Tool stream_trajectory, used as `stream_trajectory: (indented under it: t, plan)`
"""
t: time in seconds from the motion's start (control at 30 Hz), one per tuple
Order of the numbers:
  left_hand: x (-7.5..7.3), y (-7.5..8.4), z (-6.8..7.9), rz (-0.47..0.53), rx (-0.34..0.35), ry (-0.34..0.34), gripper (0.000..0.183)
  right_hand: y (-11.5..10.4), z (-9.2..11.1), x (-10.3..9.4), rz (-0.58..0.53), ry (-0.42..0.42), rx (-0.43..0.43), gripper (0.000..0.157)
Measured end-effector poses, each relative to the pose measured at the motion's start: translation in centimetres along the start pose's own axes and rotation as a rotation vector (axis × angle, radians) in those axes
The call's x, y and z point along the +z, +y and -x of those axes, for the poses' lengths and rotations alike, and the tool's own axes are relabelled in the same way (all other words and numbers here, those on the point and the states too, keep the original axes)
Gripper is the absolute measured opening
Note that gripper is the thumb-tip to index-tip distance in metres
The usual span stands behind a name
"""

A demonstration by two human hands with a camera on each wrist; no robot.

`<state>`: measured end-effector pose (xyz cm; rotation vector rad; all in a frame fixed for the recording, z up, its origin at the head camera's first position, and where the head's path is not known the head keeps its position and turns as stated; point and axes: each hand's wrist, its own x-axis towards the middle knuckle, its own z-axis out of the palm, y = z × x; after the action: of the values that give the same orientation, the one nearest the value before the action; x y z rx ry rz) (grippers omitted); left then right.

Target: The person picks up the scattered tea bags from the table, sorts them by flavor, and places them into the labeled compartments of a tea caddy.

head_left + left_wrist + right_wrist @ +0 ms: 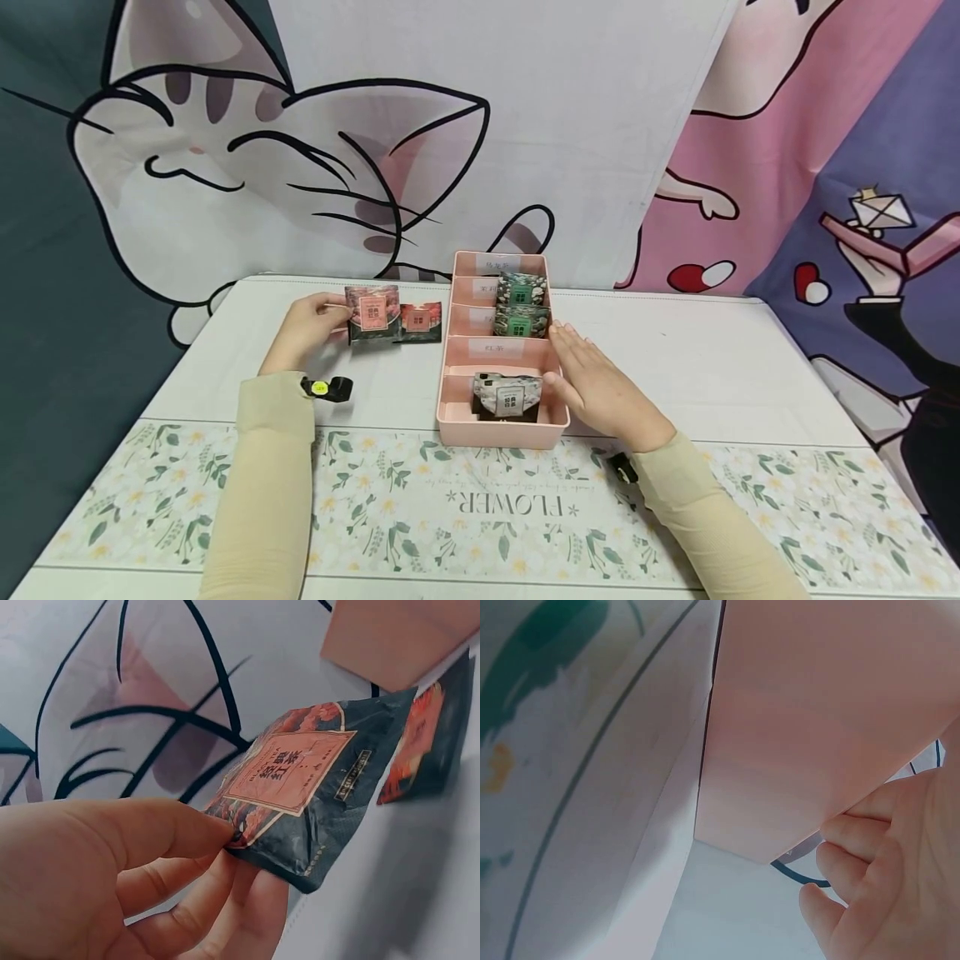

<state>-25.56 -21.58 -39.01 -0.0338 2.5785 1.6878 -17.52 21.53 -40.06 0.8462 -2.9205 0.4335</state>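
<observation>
Between thumb and fingers my left hand [309,327] pinches the corner of a red-and-black tea packet [372,313], raised off the table. In the left wrist view the packet [292,780] is tilted, its label facing up. A second red tea packet [422,322] is just right of it, beside a pink divided box [498,433]. My right hand [600,379] rests against the box's right side, fingers nearly straight. Two green tea packets [521,321] sit in the box's far compartments, and a white-and-black tea packet [508,397] leans in the nearest one.
White paper labels [496,347] mark the box's dividers. Under the box lies a white table [675,367] with a flowered strip [375,533] along the front. A cartoon cat cloth [420,50] hangs behind the table.
</observation>
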Motion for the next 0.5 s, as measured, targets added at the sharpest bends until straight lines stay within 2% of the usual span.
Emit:
stream_trajectory:
  t: [0.5]
  plan:
    - [1.6,3.5,1.2,0.096,0.033,-0.008,0.040,0.1,-0.1,0.1,-0.002,-0.018,0.008,0.070]
